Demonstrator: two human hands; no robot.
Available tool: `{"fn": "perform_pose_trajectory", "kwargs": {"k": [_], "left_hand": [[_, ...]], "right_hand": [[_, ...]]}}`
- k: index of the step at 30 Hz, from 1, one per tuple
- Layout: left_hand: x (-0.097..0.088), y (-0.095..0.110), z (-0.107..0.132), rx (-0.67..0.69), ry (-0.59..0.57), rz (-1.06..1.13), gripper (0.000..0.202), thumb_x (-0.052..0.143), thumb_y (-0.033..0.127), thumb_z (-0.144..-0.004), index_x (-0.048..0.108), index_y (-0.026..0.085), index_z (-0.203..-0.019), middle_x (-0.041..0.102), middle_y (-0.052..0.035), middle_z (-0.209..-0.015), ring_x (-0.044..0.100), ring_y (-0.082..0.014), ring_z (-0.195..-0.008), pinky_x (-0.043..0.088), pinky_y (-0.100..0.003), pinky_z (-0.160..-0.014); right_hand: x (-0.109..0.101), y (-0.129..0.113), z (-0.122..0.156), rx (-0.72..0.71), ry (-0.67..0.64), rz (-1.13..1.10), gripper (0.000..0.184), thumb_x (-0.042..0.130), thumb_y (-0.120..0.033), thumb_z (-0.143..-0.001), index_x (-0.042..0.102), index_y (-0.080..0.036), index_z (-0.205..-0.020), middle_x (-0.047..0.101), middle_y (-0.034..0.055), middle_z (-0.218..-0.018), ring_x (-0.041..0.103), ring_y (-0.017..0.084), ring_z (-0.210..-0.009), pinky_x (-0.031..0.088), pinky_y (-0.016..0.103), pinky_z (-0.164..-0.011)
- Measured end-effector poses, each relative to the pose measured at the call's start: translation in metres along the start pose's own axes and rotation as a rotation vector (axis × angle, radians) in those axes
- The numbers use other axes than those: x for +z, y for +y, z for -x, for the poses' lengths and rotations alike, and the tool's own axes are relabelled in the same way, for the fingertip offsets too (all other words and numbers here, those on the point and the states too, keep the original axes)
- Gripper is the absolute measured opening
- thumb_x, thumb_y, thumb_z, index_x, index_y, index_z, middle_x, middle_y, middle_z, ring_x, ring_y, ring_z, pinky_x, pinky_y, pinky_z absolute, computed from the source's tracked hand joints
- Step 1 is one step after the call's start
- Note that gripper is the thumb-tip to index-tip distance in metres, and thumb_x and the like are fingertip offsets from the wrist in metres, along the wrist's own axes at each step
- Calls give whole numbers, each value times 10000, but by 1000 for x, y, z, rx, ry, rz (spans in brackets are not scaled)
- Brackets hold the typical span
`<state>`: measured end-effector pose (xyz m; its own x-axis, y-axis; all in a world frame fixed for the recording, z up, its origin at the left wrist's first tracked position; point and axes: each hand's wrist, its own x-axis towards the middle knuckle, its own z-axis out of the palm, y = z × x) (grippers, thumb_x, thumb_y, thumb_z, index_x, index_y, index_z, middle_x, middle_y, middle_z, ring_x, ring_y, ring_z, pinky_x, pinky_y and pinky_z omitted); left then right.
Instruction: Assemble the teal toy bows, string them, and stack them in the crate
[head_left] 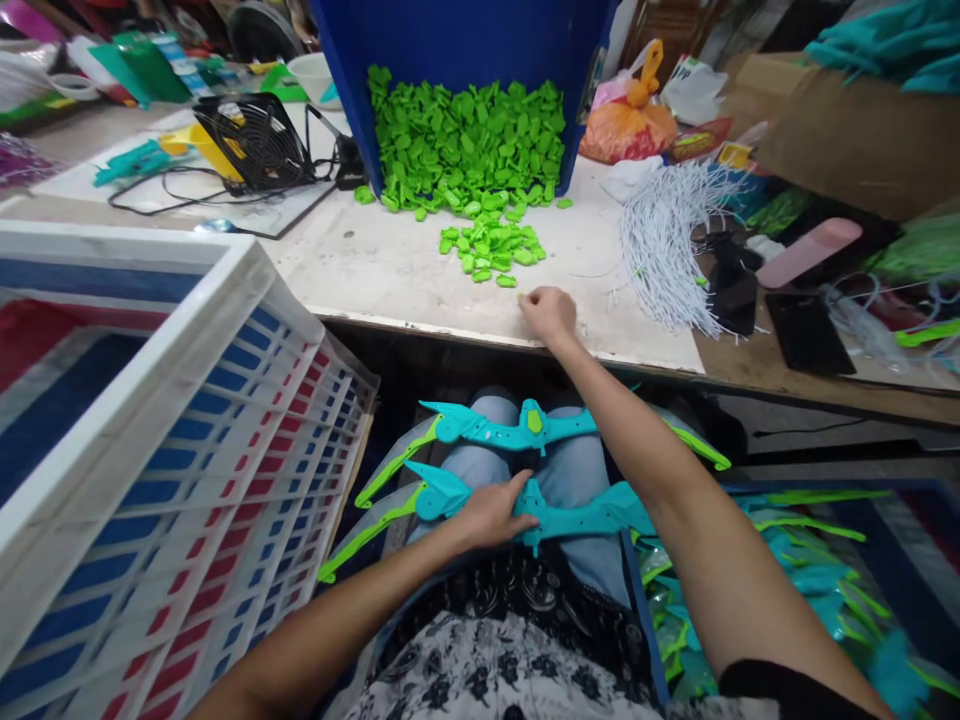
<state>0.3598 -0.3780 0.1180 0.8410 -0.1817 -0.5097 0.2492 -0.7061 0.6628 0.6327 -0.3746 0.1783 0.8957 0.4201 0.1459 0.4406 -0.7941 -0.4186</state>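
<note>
From my seat at the feed I have the left hand (487,515) grasping the nearer bow (577,518) just left of its middle, fingers around the turquoise body; that bow lies across the thighs (592,575), below the bench (360,280) and short of its near edge; the right hand (553,315) is over the bench just inside that edge, its fingers curled in and tips drawn together; whether they pinch anything I cannot tell.

Just beyond the right fingertips lie small green pieces (495,245), spilling from a blue bin (480,40) toward the near edge; the farther bow (491,432), with a green inset (535,421) at its middle, lies between the nearer bow and the bench; the right forearm (637,430) crosses above both bows and hides part of their right side; a white crate (225,270) crowds the left; white ties (664,250) fan out toward the bench's right, a fan (255,145) stands on its left, and more bows (817,580) are heaped below its right end.

The nearer bow's long axis runs left to right, roughly along the bench's near edge; its left green limb slants outward and back toward the wearer; its right tip I cannot make out.
</note>
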Motion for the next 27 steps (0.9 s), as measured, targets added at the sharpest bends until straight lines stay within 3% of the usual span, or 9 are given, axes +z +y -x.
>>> {"fn": "perform_pose_trajectory", "kwargs": {"k": [3, 6, 8, 10, 14, 17, 20, 23, 27], "left_hand": [[1, -6, -7, 1, -6, 34, 710, 472, 476, -837, 271, 145, -1432, 613, -155, -1163, 587, -312, -1034, 437, -371, -835], [-2, -9, -18, 2, -53, 94, 670, 472, 445, -838, 341, 96, -1395, 589, -174, -1208, 572, -302, -1061, 425, -365, -874], [-4, -11, -24, 10, -82, 137, 662, 502, 433, -821, 381, 77, -1367, 575, -178, -1228, 564, -296, -1065, 421, -359, -885], [-5, -13, -28, 12, -90, 162, 647, 525, 431, -805, 413, 86, -1341, 596, -161, -1191, 574, -284, -1027, 429, -350, -860], [-6, -16, -31, 37, -103, 205, 564, 542, 428, -793, 489, 122, -1264, 646, -95, -1003, 586, -234, -878, 437, -299, -737], [-7, -16, -32, 54, -114, 239, 531, 556, 418, -786, 515, 114, -1219, 634, -73, -924, 560, -206, -814, 415, -270, -671], [-9, -15, -33, 67, -129, 261, 462, 543, 429, -793, 555, 116, -1133, 611, -51, -855, 531, -179, -751, 387, -252, -621], [-10, -17, -35, 106, -157, 305, 381, 483, 459, -824, 595, 131, -981, 585, -28, -794, 500, -155, -699, 362, -237, -587], [-10, -21, -37, 71, -164, 346, 376, 480, 465, -821, 600, 135, -956, 593, -29, -841, 493, -154, -718, 363, -235, -609]], "right_hand": [[-16, 29, 6, 204, -38, -101, 278, 498, -373, -789, 673, -172, -709, 670, 94, -713, 613, 264, -839, 439, 357, -736], [-24, 51, 8, 220, 2, -43, 222, 557, -365, -736, 646, -183, -645, 658, 99, -706, 593, 294, -890, 442, 404, -773], [-25, 60, 10, 104, 63, 14, 154, 595, -325, -716, 646, -179, -704, 665, 114, -826, 560, 305, -966, 430, 441, -829], [-24, 66, 11, -102, 105, 29, 132, 604, -273, -724, 641, -176, -805, 655, 117, -978, 524, 298, -1042, 413, 453, -880], [-23, 77, 7, -446, 32, -15, 126, 595, -188, -753, 623, -198, -875, 644, 77, -1097, 508, 259, -1082, 401, 424, -923], [-26, 80, -3, -528, -18, -24, 115, 605, -142, -754, 631, -199, -850, 644, 58, -1124, 507, 240, -1076, 399, 393, -932], [-34, 75, -2, -516, -26, -55, 62, 607, -166, -774, 649, -160, -819, 679, 82, -982, 535, 219, -977, 416, 361, -897], [-41, 66, 37, -527, -7, -118, 139, 604, -249, -806, 651, -148, -888, 672, 90, -965, 539, 204, -966, 425, 343, -894], [-41, 69, 151, -747, -188, -263, 213, 578, -307, -838, 628, -201, -1015, 673, 61, -1040, 567, 210, -969, 463, 377, -849]]}}
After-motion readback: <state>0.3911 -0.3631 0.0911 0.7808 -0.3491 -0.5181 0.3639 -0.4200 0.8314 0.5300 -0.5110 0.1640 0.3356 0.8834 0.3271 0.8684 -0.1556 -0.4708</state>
